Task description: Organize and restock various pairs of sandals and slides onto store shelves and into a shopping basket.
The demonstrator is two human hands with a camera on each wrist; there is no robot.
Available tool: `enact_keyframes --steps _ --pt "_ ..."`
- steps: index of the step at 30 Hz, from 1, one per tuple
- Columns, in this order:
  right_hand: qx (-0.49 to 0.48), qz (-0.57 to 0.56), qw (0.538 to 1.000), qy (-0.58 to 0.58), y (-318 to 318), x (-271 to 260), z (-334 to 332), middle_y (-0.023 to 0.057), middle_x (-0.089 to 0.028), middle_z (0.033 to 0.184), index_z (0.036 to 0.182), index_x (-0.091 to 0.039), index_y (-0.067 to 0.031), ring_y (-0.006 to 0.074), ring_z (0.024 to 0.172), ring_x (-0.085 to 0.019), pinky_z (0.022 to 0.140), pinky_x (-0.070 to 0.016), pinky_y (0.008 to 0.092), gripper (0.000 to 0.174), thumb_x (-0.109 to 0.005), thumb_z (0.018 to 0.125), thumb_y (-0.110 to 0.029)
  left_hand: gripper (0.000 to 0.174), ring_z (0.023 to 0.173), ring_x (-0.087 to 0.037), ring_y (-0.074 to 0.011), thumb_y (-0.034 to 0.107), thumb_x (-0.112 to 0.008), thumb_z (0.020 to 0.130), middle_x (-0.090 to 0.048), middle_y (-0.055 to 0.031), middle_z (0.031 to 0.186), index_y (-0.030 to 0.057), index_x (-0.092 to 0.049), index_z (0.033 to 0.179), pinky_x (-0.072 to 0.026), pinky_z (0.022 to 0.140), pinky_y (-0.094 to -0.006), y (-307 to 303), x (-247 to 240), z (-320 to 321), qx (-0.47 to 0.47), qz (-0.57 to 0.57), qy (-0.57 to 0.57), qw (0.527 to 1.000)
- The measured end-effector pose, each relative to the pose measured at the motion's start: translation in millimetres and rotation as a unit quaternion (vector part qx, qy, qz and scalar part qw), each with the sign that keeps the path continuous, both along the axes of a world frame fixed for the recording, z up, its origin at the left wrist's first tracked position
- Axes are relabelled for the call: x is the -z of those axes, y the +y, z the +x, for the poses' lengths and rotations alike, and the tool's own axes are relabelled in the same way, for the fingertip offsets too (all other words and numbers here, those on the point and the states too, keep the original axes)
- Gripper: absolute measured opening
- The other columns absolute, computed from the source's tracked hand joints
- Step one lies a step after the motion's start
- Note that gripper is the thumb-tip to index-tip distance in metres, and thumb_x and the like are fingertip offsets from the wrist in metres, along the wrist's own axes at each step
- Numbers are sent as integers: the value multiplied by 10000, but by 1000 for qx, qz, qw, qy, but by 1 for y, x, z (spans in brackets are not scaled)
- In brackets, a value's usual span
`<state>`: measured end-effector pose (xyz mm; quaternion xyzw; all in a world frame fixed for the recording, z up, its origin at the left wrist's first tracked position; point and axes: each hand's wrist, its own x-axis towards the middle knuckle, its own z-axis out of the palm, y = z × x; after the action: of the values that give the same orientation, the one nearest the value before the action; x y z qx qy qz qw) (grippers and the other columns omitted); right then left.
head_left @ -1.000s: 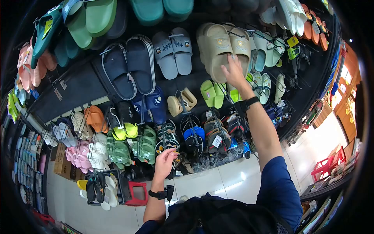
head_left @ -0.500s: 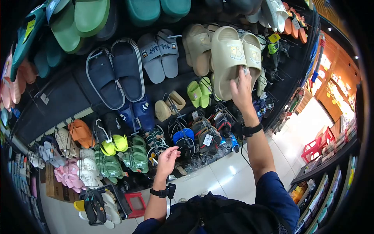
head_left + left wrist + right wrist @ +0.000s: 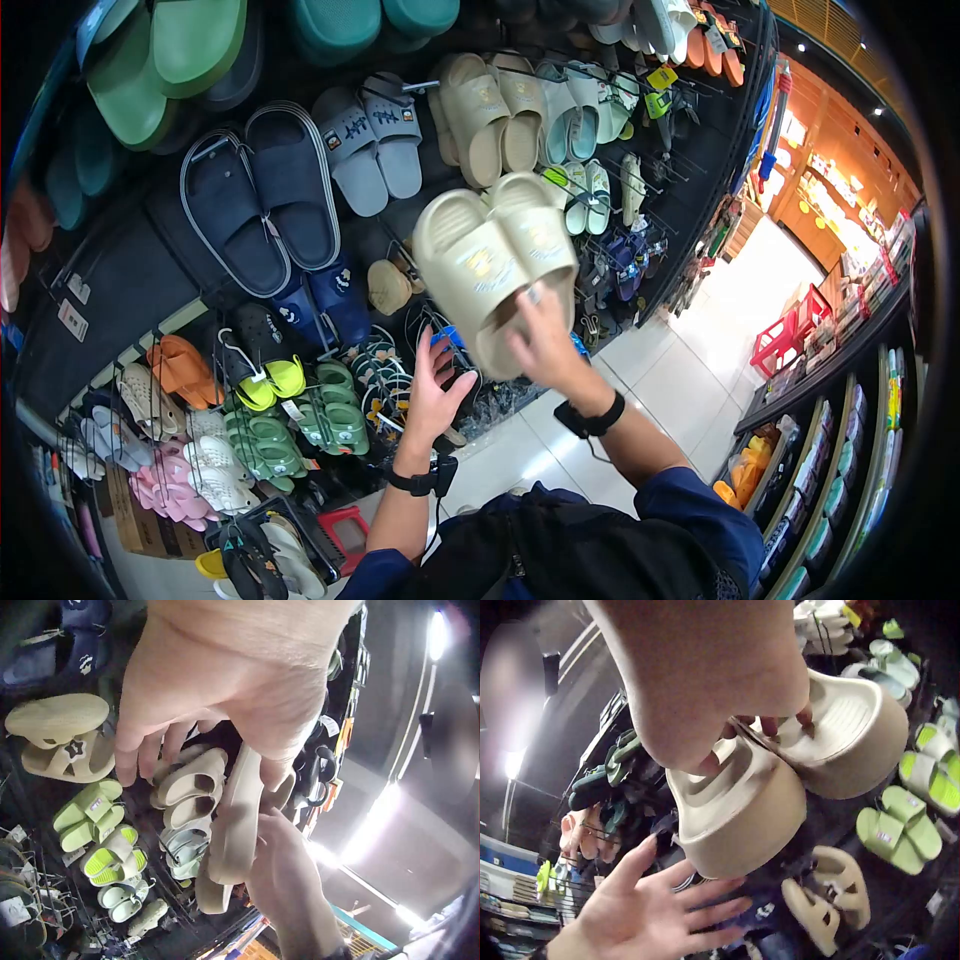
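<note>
A pair of beige slide slippers [image 3: 487,262], joined side by side with a small print on each strap, is held out from the display wall. My right hand [image 3: 550,345] grips the pair at the inner edges where the two slippers meet. In the right wrist view, fingertips [image 3: 804,718] curl over the footbed of one slipper. My left hand [image 3: 436,388] is beside the pair, its fingers spread and holding nothing. From the left wrist view, a slipper's pale sole edge [image 3: 234,825] shows just below the left thumb.
Hooks hold more footwear behind: a similar beige pair [image 3: 478,105], grey slides [image 3: 370,140], large navy slides [image 3: 265,195] and green clogs [image 3: 335,410]. A red stool [image 3: 345,535] stands on the floor at lower left. Goods shelves [image 3: 830,480] line the right side.
My right hand has drawn the beige pair off the rack, down and toward me. The left hand has opened its fingers and come close to the pair. The head view has turned right.
</note>
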<state>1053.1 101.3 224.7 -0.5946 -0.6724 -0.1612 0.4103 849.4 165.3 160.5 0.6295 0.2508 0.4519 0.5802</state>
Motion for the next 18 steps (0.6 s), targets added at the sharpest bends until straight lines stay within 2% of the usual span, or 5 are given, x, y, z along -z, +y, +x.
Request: enact_keyframes --steps 4,7,10,13,18 --pt "-115 -100 986 74 -6 23 -42 387 -394 1385 1366 -436 76 540 1240 -419 1077 -345 522 614 -677 865 -185 670 1231 -526 -225 59 -706 836 -506 -136 1362 -11 -361 1406 -426 1062 -377 0 0 2 59 -40 -126 989" --pt "-144 -129 976 98 -3 26 -51 397 -377 1401 1404 -417 56 547 1261 -406 1088 -346 505 665 -700 870 -219 641 1222 -539 -231 24 -663 834 -512 -145 1352 -13 -370 1403 -429 1063 -379 -4 9 -10 23 -77 -185 979" --pt "-200 -168 964 51 -3 13 -53 312 -438 1343 1442 -413 4 482 1205 -458 1053 -381 473 705 -724 851 -221 627 1217 -546 -236 -12 -620 829 -517 -148 1340 -5 -371 1404 -441 1055 -384 -1 14 -24 3 -122 -204 971" --pt "-253 -172 947 93 2 8 -52 254 -467 1281 1435 -469 -47 442 1178 -476 1034 -393 455 673 -735 841 -219 616 1195 -564 -241 -47 -589 825 -526 -150 1320 9 -377 1400 -468 1028 -389 -1 11 -31 -5 -153 -221 963" --pt "-345 -245 903 75 5 -16 -29 249 -502 1238 1395 -561 -119 413 1158 -518 1008 -427 432 609 -757 831 -239 603 1182 -589 -252 -53 -576 829 -539 -162 1321 3 -379 1396 -497 1003 -392 1 7 -32 -33 -153 -214 964"
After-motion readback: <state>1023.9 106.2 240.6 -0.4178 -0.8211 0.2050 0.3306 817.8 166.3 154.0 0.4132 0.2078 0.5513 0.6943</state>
